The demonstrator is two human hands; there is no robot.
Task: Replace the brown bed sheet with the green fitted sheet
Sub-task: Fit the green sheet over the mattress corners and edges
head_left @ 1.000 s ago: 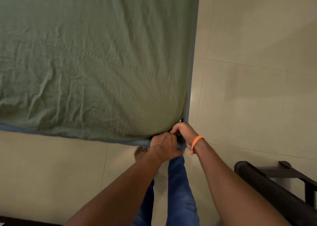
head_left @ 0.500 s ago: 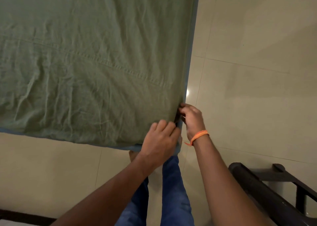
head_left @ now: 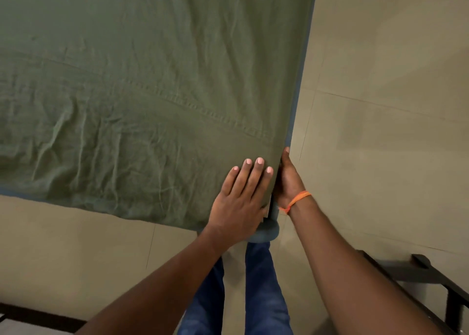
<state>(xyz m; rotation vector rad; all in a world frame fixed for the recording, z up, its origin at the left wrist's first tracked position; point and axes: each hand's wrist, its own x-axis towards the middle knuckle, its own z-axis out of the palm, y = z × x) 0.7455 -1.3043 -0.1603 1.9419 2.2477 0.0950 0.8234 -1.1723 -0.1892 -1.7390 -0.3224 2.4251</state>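
Green fitted sheet (head_left: 142,93), left hand (head_left: 239,202) flat on corner, black frame (head_left: 431,281) near

Bare arms, orange wrist thread (head_left: 295,201), blue jeans (head_left: 264,291).

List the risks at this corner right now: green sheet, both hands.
1. The left hand only presses flat on the green fitted sheet; it could slide and bunch the wrinkles already there.
2. The right hand works at the mattress side with its fingers hidden; the tuck may be incomplete, and the corner could spring off.
3. The blue mattress edge still shows below the corner, so cover looks partial.
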